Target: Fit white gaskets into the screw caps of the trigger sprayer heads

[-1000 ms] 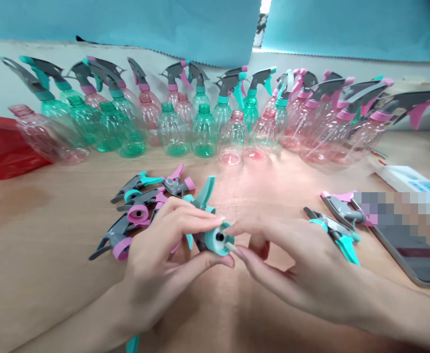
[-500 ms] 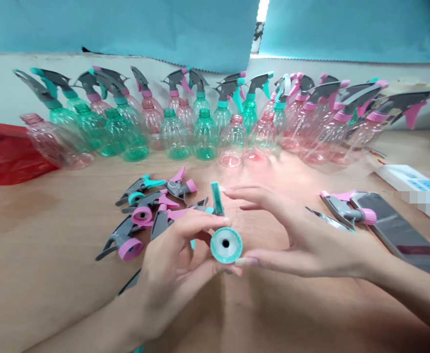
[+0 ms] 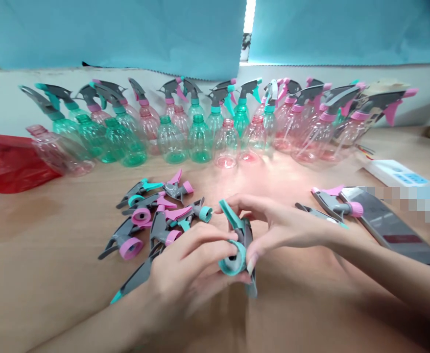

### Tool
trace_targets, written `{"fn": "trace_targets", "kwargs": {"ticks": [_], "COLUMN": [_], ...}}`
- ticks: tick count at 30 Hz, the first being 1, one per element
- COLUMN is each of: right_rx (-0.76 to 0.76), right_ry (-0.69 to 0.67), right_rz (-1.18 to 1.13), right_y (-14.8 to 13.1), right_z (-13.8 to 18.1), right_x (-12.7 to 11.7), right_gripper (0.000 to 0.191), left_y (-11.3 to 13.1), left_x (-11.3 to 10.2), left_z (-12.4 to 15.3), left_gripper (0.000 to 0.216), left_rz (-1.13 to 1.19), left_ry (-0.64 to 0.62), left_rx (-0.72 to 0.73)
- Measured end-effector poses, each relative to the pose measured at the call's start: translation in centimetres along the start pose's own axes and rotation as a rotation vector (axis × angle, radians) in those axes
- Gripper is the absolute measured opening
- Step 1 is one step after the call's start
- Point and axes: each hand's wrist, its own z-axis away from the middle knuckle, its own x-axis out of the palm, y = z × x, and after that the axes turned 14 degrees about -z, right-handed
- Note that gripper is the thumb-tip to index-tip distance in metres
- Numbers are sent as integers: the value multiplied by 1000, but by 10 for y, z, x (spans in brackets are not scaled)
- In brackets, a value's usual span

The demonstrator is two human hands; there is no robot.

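Observation:
Between my two hands is a grey spray trigger head with a teal lever and a teal collar (image 3: pixel 241 263). My left hand (image 3: pixel 191 262) grips the collar from the left, its fingertips over the collar's open end. My right hand (image 3: pixel 275 223) is closed around the grey body from the right, with the thumb beside the collar. Part of the body is hidden by the fingers. To the left of my hands lie several loose trigger heads (image 3: pixel 159 228), grey with pink or teal parts. A grey trigger head with a pink collar (image 3: pixel 334 205) lies beyond my right hand.
Along the back stand clear green bottles (image 3: pixel 200 139) and pink bottles (image 3: pixel 226 146), many topped with trigger heads. A red plastic bag (image 3: pixel 16 164) lies at far left. At right are a dark phone-like slab (image 3: pixel 393 228) and a white box (image 3: pixel 394 172).
The trigger head has turned, so its collar now faces down-left and its grey body shows. My right hand has closed on it. My left fingers have moved over the collar.

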Motion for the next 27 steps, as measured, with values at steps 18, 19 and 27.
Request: {"fn": "trace_targets", "kwargs": {"ticks": [18,19,27], "right_rx": [31,43,62], "right_ry": [-61,-40,-16], "right_rz": [-72,-64,-411], "right_y": [9,10,22], "right_z": [-6,-6,-7], "right_x": [2,1,2], "right_gripper": [41,42,53], "left_y": [-13,-14,-17], "left_x": [-12,-14,-13], "left_z": [-3,-4,-4], "left_gripper": [29,32,48], "left_rz": [143,161,214], "left_ry": [-348,-341,-402], "left_rx": [-10,-25,-220]}}
